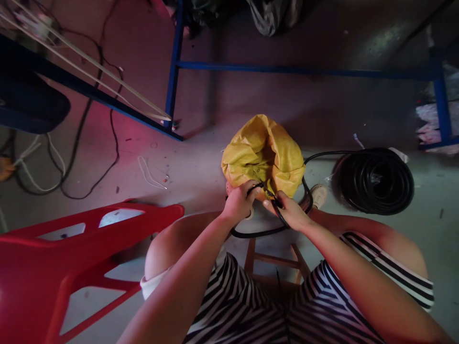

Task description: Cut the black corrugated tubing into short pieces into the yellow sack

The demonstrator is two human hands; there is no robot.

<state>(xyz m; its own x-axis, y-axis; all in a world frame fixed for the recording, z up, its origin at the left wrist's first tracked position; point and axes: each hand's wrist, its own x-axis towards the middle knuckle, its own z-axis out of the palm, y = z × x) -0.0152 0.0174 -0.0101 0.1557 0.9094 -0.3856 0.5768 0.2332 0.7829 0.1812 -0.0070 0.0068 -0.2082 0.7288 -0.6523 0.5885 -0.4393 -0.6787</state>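
Black cable (258, 234) looks springy; best pinched near its end. I see left hand (239, 203) and right hand (292, 211) curled closed, probably both gripping it, by yellow sack (289, 160).

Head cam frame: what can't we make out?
Head view: bottom inside the yellow bag; folds and shadow hide it.
Head view: fine detail of the black cable between the left hand and right hand; too small and dark, partly behind fingers.
Head view: most of the wooden stool; striped clothing covers it.
Head view: the rest of the red chair; cut off by the left and bottom edges.
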